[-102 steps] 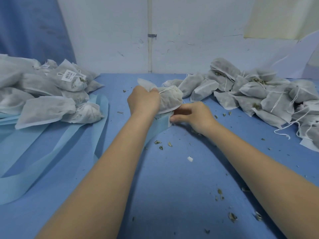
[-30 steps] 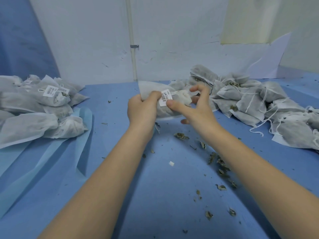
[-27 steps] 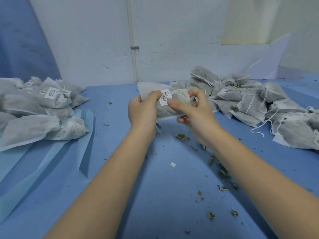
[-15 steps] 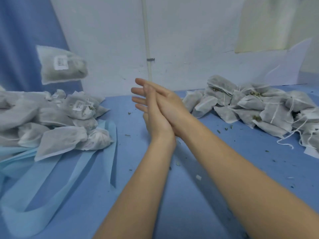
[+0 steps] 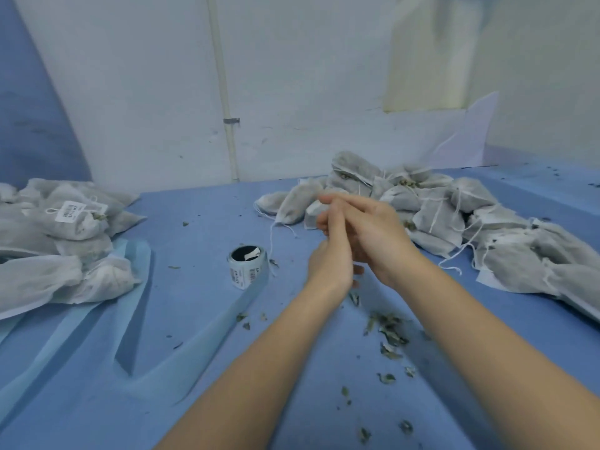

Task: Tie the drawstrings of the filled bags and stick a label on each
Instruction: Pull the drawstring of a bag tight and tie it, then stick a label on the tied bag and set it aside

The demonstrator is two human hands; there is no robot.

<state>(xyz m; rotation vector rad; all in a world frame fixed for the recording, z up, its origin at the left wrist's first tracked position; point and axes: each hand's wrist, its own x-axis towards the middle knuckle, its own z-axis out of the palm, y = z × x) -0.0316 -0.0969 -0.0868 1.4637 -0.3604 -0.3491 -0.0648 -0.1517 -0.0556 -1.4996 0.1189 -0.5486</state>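
Head view: the left hand (image 5: 331, 254) and right hand (image 5: 373, 235) meet palm to palm above the blue surface (image 5: 194, 368), fingers straight, each grip flat and holding nothing. At 9 o'clock lies a heap of soft grey nonwoven labelled bags (image 5: 61, 241); one shows a white rectangular label (image 5: 69, 211). At 2 o'clock lies a pile of untied bags (image 5: 454, 222) with loose white drawstrings (image 5: 454, 254). A cylindrical label roll (image 5: 246, 266) stands at 10 o'clock from the hands. Dried leaf crumbs (image 5: 388, 332) scatter at 5 o'clock.
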